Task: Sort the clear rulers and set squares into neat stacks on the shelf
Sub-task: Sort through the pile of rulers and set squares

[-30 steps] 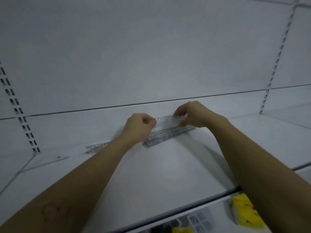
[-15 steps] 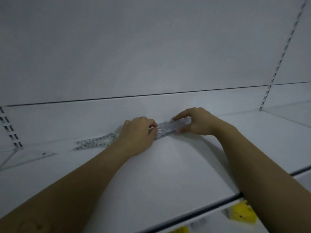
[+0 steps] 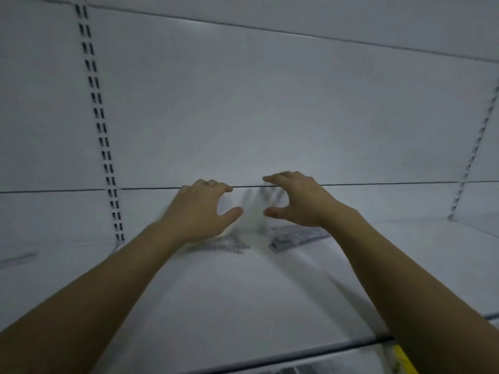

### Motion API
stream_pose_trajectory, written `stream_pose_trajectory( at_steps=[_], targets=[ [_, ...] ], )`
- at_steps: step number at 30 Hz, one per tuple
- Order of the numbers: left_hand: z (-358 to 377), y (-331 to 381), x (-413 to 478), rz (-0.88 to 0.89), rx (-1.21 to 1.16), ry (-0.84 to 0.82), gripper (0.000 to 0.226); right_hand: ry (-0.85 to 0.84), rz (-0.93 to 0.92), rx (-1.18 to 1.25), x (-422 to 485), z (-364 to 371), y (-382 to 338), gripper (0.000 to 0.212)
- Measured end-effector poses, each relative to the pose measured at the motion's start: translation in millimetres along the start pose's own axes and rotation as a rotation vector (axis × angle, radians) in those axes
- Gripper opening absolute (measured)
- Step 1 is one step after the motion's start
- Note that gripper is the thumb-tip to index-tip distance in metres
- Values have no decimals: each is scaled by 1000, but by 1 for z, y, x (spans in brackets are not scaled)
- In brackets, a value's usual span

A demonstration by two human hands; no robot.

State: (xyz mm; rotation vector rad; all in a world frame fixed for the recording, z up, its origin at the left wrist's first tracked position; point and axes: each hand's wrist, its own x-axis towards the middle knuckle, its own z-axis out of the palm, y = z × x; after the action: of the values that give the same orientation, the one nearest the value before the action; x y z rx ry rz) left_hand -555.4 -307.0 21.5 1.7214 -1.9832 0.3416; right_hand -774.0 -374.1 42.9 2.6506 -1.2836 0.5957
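A stack of clear rulers (image 3: 297, 237) lies on the white shelf (image 3: 243, 298), just below my right hand (image 3: 295, 202). Left of it lies a clear set square (image 3: 221, 245), partly hidden under my left hand (image 3: 201, 210). Both hands hover above the shelf with fingers spread and thumbs apart, holding nothing. The picture is blurred by motion. Another clear ruler (image 3: 17, 259) lies far left on the shelf.
The white back panel (image 3: 256, 117) rises behind the shelf, with slotted uprights at the left (image 3: 100, 125) and right (image 3: 472, 155). A lower shelf with a yellow pack (image 3: 403, 360) shows at the bottom right, past the shelf's front edge.
Both hands have let go of the ruler stack and lifted off it with fingers spread. The view has swung left and up, so the stack now sits right of centre.
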Motion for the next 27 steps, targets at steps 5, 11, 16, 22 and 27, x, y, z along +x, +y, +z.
stream_pose_trajectory(
  at_steps=[5, 11, 16, 22, 27],
  targets=[
    [-45, -83, -54, -145, 63, -120, 80, -68, -104, 52, 34, 9, -99, 84],
    [-99, -186, -144, -302, 167, -147, 95, -173, -286, 106, 70, 36, -231, 84],
    [-140, -269, -227, -445, 217, -160, 97, -301, -413, 183, 92, 70, -353, 84],
    [-175, -353, -310, -615, 197, -151, 108, -448, -507, 138, 104, 99, -464, 75],
    [-193, -397, -351, -652, 208, -183, 103, -502, -541, 116, 109, 112, -519, 82]
  ],
)
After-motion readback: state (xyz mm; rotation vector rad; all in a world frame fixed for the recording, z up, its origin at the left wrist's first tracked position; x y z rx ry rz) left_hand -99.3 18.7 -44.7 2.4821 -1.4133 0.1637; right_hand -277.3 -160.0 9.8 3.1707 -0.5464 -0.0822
